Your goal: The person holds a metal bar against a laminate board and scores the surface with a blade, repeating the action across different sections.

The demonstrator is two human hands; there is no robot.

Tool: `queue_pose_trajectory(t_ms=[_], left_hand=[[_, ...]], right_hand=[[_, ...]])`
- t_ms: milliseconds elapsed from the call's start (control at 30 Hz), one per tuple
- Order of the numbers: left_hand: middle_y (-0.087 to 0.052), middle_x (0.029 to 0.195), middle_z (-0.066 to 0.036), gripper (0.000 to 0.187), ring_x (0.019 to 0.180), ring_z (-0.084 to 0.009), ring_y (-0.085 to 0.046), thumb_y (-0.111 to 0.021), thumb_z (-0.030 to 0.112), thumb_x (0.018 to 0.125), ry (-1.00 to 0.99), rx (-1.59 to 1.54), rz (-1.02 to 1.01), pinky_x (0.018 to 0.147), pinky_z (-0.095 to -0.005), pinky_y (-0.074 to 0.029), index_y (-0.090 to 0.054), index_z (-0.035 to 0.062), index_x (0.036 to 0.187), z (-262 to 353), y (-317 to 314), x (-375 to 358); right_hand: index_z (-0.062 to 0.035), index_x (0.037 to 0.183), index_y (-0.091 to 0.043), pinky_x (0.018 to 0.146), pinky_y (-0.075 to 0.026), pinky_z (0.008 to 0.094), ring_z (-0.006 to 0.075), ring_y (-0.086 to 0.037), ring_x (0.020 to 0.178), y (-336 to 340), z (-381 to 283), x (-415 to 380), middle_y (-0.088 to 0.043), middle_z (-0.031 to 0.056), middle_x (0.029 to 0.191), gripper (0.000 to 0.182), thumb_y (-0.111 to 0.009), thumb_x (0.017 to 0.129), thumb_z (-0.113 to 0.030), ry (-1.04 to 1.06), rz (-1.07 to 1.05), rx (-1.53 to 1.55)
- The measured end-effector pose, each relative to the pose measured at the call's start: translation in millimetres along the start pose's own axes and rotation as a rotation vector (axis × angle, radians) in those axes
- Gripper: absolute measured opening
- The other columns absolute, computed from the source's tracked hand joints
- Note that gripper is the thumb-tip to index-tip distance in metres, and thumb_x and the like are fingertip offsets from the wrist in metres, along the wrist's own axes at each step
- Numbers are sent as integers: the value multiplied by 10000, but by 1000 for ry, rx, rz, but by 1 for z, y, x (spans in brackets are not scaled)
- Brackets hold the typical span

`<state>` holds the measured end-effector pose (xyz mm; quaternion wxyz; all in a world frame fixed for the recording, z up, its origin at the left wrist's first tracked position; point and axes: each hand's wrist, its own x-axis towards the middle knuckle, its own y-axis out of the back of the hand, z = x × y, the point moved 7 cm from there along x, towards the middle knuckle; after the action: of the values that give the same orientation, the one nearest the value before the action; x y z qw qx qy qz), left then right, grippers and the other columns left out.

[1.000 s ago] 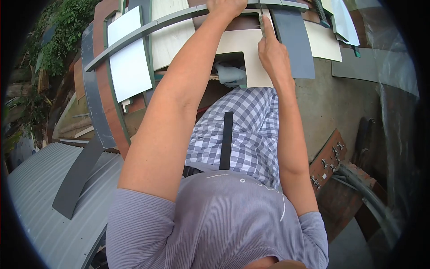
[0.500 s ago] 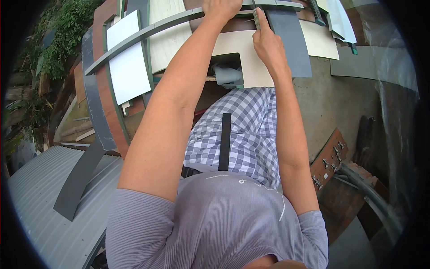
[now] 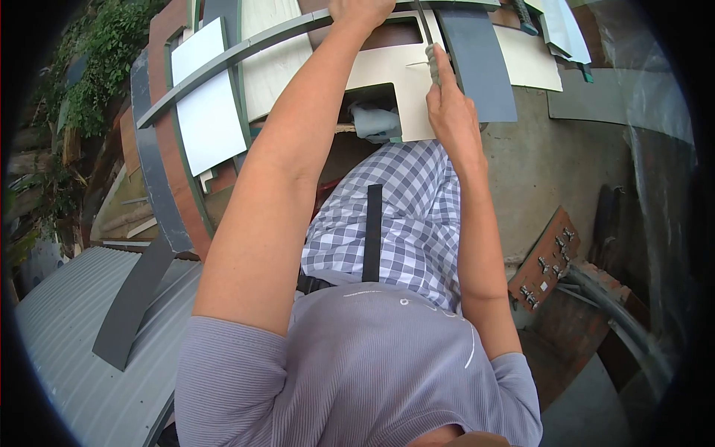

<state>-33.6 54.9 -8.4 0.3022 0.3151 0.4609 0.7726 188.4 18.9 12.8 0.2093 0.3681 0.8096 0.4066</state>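
Observation:
My right hand [image 3: 453,112] is closed around the wrapped grey handle of a knife-like cutting tool [image 3: 433,61], index finger stretched along it. Its long thin dark blade points away from me, over the right side of a cream panel [image 3: 415,119] with rectangular cutouts. My left hand [image 3: 362,10] rests on a long grey bar [image 3: 246,51] that runs across the panels; its fingers are cut off by the top edge of the view. Just right of the tool lies a dark grey panel [image 3: 480,74].
A white sheet [image 3: 208,100] and a pale wood-grain board [image 3: 275,52] lie to the left under the bar. Corrugated metal [image 3: 59,313] carries a dark strip [image 3: 130,309] at lower left. A brown board with metal fittings [image 3: 547,257] leans at right.
My right hand has drawn the tool toward me and slightly right, showing more of its blade. My left hand stays on the bar, and the view has shifted slightly.

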Motion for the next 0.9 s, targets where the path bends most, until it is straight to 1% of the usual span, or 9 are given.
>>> queue_pose_trajectory(t_ms=[167,233,367,433,533,667,767,833,900], left_hand=[[-654,804,-235,493,788,-385,-645,-356,329,909,-61,88,-1,781,-466,-494,-683,-9,760,1,-2,2],[-654,796,-233,488,782,-382,-647,-358,321,909,-35,32,1,774,-465,-496,-682,-5,745,0,-1,0],[-654,790,-232,489,778,-383,-647,-362,325,905,40,-31,18,776,-466,-495,-680,-6,735,-3,1,0],[-652,786,-233,494,782,-385,-645,-367,336,900,28,-22,38,787,-465,-491,-681,-9,736,-3,1,0],[-651,792,-237,504,801,-388,-642,-364,348,897,-4,9,15,802,-464,-486,-684,-14,753,0,2,-3],[-651,801,-239,503,801,-384,-644,-360,344,899,17,-37,42,798,-459,-490,-686,-9,749,-1,3,-3],[-651,819,-238,514,810,-383,-644,-345,342,900,47,-13,-1,807,-455,-488,-688,-4,737,-4,-1,0],[-651,820,-239,516,816,-384,-643,-342,342,900,43,-11,-10,813,-456,-485,-688,-6,737,-3,1,2],[-651,822,-239,518,821,-385,-642,-340,341,900,45,-11,-32,820,-457,-482,-687,-7,738,-2,0,0]], right_hand=[[-181,1412,-298,734,-443,519,432,-606,730,-5,-14,57,-625,236,745,564,-435,870,-102,82,57,-23],[-226,1438,-266,752,-414,514,437,-586,766,-7,-15,59,-611,273,831,579,-402,881,-147,49,46,-1],[-223,1442,-254,734,-418,516,433,-589,763,-7,-2,-2,-606,268,802,583,-404,885,-136,0,-17,-17],[-163,1424,-287,662,-449,508,404,-607,702,-12,6,-32,-625,238,760,576,-433,874,-79,19,-23,-71],[-173,1420,-297,658,-449,504,402,-607,696,-9,11,-43,-622,242,755,570,-431,874,-79,-22,-28,7],[-183,1415,-307,676,-451,502,401,-608,708,-3,1,5,-619,245,745,566,-422,871,-82,6,40,25],[-189,1413,-309,702,-447,511,404,-609,710,-5,-10,46,-619,238,737,565,-414,866,-87,54,40,-8],[-213,1424,-289,745,-415,521,448,-583,789,-7,-14,59,-623,275,873,575,-406,867,-139,46,30,-6],[-214,1426,-287,741,-419,517,446,-584,768,-6,-12,53,-622,272,845,576,-405,868,-131,51,39,1]])
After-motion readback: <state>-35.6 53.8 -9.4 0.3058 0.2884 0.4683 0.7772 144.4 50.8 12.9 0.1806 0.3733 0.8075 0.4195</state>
